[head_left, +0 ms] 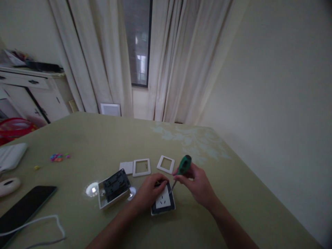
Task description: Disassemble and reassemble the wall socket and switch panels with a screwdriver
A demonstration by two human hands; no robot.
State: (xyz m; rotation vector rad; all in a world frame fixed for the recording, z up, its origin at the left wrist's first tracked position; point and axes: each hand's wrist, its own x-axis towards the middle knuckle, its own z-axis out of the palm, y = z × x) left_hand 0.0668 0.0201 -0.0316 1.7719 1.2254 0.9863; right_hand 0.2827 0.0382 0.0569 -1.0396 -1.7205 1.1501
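A wall socket (163, 201) with a white face and dark surround sits in a white box on the table. My left hand (153, 188) lies over its upper left part, fingers closed on its edge; the exact grip is partly hidden. In my right hand (195, 181) is a screwdriver (184, 165) with a green and black handle, tilted. Its metal shaft points down to the right side of the socket, by the dark surround. Left of my left hand, a dark socket module (116, 185) rests askew in a second white box (103, 204).
Two white frames (142, 160) (166, 158) and a white plate (126, 167) lie behind my hands. To the left are a black phone (28, 207), a white cable (58, 221), small colourful beads (56, 157) and a rounded pale object (9, 186). A wall borders the table's right side.
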